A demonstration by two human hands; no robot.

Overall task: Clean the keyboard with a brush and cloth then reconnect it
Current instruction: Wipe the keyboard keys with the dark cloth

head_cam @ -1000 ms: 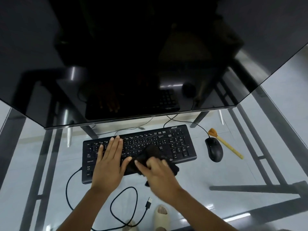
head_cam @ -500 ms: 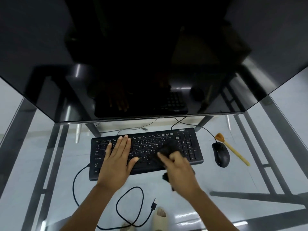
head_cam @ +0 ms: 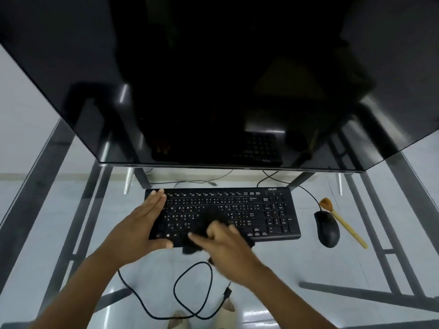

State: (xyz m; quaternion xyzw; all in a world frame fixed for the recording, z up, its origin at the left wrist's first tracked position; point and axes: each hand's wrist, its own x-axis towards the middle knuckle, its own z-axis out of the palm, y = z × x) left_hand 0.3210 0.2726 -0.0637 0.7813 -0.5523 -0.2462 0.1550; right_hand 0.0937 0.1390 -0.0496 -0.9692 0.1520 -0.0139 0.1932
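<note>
1. The black keyboard (head_cam: 223, 213) lies on the glass table (head_cam: 297, 264), just in front of the big dark screen (head_cam: 213, 79).
2. The left hand (head_cam: 142, 224) lies flat with straight fingers on the keyboard's left end and keeps it from sliding.
3. The right hand (head_cam: 225, 241) grips a dark cloth (head_cam: 209, 224) and rubs it on the middle keys. This hand looks blurry.
4. To wipe well, I think the flat hand should press down firmly while the cloth goes row by row, also into the gaps.
5. The keyboard's cord (head_cam: 190, 298) curls loose on the table, and its plug (head_cam: 227, 292) is not in anything.
6. I count one keyboard, one cloth, one mouse (head_cam: 327, 229), one brush (head_cam: 342, 222), one screen and two hands.
</note>
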